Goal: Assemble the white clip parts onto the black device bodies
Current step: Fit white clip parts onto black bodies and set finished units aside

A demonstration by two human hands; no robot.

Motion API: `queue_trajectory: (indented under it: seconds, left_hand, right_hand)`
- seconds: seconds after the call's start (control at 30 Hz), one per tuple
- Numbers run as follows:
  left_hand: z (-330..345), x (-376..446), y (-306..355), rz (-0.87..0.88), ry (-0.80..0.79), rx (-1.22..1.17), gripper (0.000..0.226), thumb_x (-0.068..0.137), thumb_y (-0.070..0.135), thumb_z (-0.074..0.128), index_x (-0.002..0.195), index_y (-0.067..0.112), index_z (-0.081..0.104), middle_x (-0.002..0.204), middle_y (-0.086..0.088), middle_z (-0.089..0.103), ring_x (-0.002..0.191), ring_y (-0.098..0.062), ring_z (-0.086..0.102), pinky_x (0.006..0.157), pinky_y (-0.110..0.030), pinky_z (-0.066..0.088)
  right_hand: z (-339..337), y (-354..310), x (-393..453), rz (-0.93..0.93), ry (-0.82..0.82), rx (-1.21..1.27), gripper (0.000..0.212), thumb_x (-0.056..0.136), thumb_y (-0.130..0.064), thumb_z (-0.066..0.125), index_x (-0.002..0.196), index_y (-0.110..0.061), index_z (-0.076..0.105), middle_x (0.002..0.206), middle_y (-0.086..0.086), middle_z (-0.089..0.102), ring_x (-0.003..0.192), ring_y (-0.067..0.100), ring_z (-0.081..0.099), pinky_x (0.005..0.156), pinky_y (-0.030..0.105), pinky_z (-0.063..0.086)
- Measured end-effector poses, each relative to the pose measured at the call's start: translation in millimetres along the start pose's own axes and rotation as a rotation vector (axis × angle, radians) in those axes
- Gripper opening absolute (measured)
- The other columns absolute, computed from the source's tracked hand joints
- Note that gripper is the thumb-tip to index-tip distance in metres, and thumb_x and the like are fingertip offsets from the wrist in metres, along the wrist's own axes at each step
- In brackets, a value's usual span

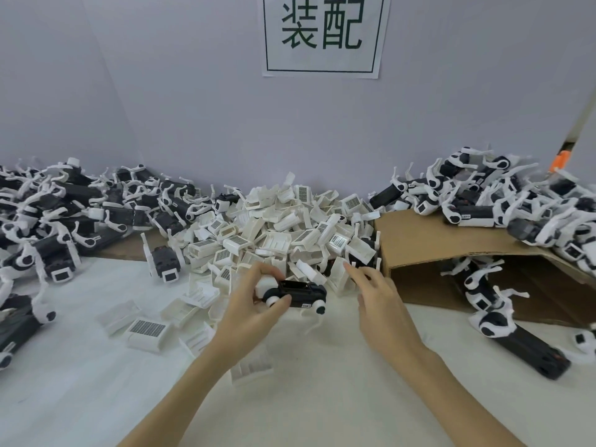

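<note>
My left hand (254, 304) grips a black device body (298, 295) by its left end, holding it level just above the white table. The body has white joint pieces and thin white legs hanging below it. To the right of the body, my right hand (377, 298) hovers with its fingers loosely spread and nothing in them. Its fingertips point toward the heap of white clip parts (274, 230) piled in the middle against the wall. Several loose white clip parts (146, 330) lie on the table left of my left hand.
A pile of black-and-white devices (64, 211) fills the far left. Another pile (503, 195) sits on a flattened cardboard box (432, 240) at the right, with more devices (516, 333) under and before it. A paper sign (322, 33) hangs on the grey wall.
</note>
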State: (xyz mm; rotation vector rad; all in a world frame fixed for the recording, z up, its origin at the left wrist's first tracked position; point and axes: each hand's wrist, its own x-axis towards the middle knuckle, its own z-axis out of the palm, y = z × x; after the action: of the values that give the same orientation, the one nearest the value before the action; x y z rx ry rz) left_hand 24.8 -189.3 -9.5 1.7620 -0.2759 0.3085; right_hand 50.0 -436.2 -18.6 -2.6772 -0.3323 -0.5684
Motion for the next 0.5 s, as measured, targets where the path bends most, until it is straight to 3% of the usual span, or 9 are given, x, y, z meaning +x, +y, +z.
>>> queue_trajectory:
  seconds: [0.1,0.23,0.3,0.37,0.5]
  left_hand:
    - [-2,-1,-2,0.072,-0.047,0.096,0.037,0.094,0.007,0.074,0.108,0.038,0.06,0.107,0.016,0.065,0.08,-0.005,0.058,0.077,-0.032,0.049]
    - [-3,-2,0,0.116,-0.057,0.133,0.035,0.094,0.007,0.074,0.11,0.035,0.061,0.112,0.018,0.064,0.089,-0.005,0.061,0.085,-0.041,0.055]
    - [-4,-1,-1,0.139,-0.058,0.16,0.034,0.093,0.007,0.074,0.111,0.033,0.061,0.112,0.017,0.065,0.093,-0.004,0.061,0.085,-0.033,0.052]
    - [-4,0,-1,0.17,-0.059,0.194,0.034,0.093,0.007,0.075,0.111,0.032,0.061,0.113,0.015,0.065,0.1,-0.006,0.061,0.084,-0.019,0.045]
    - [-1,1,-1,0.246,-0.076,0.248,0.034,0.091,0.007,0.077,0.111,0.03,0.061,0.112,0.014,0.065,0.109,-0.01,0.06,0.084,-0.009,0.04]
  right_hand:
    - [2,5,17,-0.024,-0.017,-0.172,0.065,0.098,-0.002,0.061,0.155,-0.031,0.045,0.135,0.0,0.048,0.119,0.022,0.046,0.084,0.031,0.055]
    - [4,10,23,-0.059,0.055,-0.134,0.018,0.096,-0.008,0.071,0.112,-0.017,0.069,0.111,0.003,0.053,0.103,0.025,0.055,0.072,0.033,0.051]
    - [6,13,20,-0.075,0.111,-0.077,0.008,0.094,-0.006,0.075,0.098,-0.011,0.07,0.103,0.005,0.055,0.095,0.027,0.057,0.07,0.034,0.05]
    - [7,14,15,-0.077,0.133,0.014,0.008,0.093,-0.005,0.075,0.096,-0.01,0.07,0.102,0.003,0.056,0.095,0.023,0.059,0.075,0.033,0.051]
    - [8,11,-1,0.009,0.256,0.261,0.012,0.09,-0.001,0.076,0.093,-0.011,0.07,0.101,-0.001,0.058,0.084,0.014,0.06,0.074,0.02,0.045]
